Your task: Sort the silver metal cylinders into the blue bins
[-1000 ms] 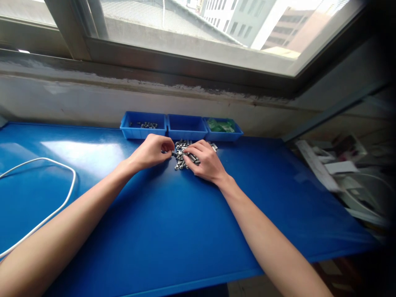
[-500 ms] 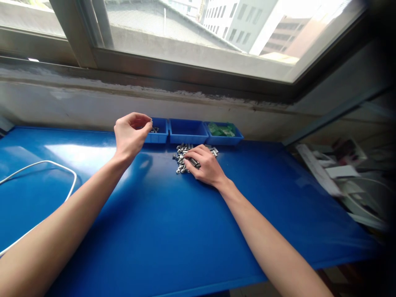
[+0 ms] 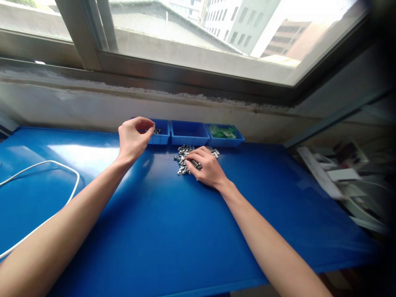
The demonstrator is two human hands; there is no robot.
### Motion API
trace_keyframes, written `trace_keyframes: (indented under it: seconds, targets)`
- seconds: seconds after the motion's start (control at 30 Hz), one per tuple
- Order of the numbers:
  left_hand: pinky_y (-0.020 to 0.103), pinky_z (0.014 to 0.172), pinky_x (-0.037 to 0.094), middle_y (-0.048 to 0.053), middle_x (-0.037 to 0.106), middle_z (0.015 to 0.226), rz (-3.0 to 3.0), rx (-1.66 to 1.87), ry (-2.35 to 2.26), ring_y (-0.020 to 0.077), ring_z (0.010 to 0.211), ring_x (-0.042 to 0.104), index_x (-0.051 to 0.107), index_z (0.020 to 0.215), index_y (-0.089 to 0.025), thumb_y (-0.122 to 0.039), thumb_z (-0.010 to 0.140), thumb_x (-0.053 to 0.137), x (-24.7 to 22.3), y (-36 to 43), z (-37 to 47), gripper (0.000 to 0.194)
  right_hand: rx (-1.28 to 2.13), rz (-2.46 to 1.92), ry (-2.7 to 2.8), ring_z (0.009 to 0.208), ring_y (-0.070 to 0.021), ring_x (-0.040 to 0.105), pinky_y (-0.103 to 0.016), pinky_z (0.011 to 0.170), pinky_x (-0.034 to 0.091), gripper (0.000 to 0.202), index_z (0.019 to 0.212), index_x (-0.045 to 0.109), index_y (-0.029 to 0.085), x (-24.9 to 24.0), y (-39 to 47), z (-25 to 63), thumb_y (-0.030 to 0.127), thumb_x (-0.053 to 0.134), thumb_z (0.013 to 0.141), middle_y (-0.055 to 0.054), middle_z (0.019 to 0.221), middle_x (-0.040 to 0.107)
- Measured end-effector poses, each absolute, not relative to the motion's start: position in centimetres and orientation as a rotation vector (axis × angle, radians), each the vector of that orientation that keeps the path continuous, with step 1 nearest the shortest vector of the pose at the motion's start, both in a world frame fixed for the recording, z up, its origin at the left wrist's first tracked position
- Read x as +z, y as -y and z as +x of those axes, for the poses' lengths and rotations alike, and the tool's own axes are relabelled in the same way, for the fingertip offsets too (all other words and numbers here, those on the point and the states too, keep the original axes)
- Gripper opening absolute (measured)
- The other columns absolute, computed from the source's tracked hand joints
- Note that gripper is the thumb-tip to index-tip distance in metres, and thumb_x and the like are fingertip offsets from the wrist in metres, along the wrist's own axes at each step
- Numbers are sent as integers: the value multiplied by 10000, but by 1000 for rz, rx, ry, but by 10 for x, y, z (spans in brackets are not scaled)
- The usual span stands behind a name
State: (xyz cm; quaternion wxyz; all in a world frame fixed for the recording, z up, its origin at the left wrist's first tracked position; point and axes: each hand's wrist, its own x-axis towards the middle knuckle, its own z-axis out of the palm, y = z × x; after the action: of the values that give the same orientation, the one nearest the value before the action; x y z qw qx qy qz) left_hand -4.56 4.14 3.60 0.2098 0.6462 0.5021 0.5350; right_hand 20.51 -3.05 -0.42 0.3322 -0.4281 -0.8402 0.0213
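Observation:
My left hand (image 3: 133,141) is raised in front of the left blue bin (image 3: 159,139), thumb and fingertips pinched together. Whatever is in that pinch is too small to make out. Inside this bin lie small metal pieces (image 3: 157,131), partly covered by the hand. My right hand (image 3: 207,168) rests over a pile of small metal fasteners (image 3: 182,168) that look like bolts. Its fingers are curled, with thumb and forefinger closing at the pile's left part. Darker metal pieces show under the palm, and what the fingertips grip cannot be made out.
A middle blue bin (image 3: 190,139) and a right blue bin with green plastic (image 3: 222,132) in it stand in the same row against the wall. On the left, a white cable (image 3: 62,164) curves across the blue table (image 3: 173,243). Blurred clutter (image 3: 343,173) lies beyond the right edge.
The whole view has shifted slightly. My left hand stays pinched before the left bin, and my right hand stays at the pile with hardly any movement.

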Motion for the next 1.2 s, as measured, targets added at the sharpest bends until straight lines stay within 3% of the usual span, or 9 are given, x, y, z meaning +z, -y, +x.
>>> trace_keyframes:
  seconds: [0.1, 0.23, 0.4, 0.53, 0.7, 0.97, 1.2]
  targets:
    - [255, 788, 584, 50, 785, 897, 1927, 1376, -1305, 177, 817, 735, 776, 914, -168, -274, 807, 676, 34, -42, -43, 181, 46, -1113, 2196, 936, -244, 622, -442, 886, 525, 89, 954, 701, 208, -3, 31, 205, 231, 616, 937, -74, 978, 743]
    - [276, 756, 569, 56, 786, 916, 2269, 975, -1000, 187, 787, 726, 779, 954, -162, -265, 823, 659, 24, -40, -37, 206, 42, -1119, 2200, 937, -247, 623, -447, 889, 527, 93, 959, 703, 214, -3, 31, 205, 240, 616, 939, -75, 985, 740]
    - [286, 814, 535, 72, 773, 1032, 2538, 702, -785, 212, 905, 716, 777, 1026, -174, -220, 819, 649, 11, -35, -27, 248, 41, -1118, 2204, 945, -245, 617, -437, 890, 529, 99, 972, 705, 204, -3, 31, 205, 233, 617, 935, -76, 985, 737]
    - [256, 768, 508, 42, 757, 914, 2531, 732, -774, 181, 838, 700, 745, 954, -171, -177, 826, 617, 7, -32, -24, 181, 33, -1115, 2201, 936, -246, 615, -438, 880, 532, 97, 961, 707, 209, -3, 32, 204, 236, 619, 932, -76, 982, 738]
    - [211, 692, 484, -16, 717, 762, 2407, 788, -809, 132, 707, 682, 679, 1020, -176, -140, 808, 604, 9, -30, -24, 227, 37, -1124, 2202, 937, -246, 612, -444, 888, 531, 108, 969, 709, 202, -3, 31, 205, 242, 614, 936, -81, 986, 737]
    - [214, 699, 495, 19, 737, 838, 2460, 688, -762, 140, 740, 684, 710, 997, -172, -168, 799, 637, 11, -34, -29, 212, 51, -1130, 2205, 949, -248, 615, -440, 889, 528, 108, 974, 707, 202, -4, 31, 206, 245, 614, 940, -82, 995, 733]
    - [218, 671, 494, 7, 701, 747, 2450, 717, -797, 132, 679, 658, 721, 968, -160, -124, 776, 605, 8, -34, -28, 227, 61, -1125, 2200, 940, -244, 619, -438, 884, 528, 104, 960, 705, 209, -2, 31, 205, 243, 609, 941, -77, 979, 735]
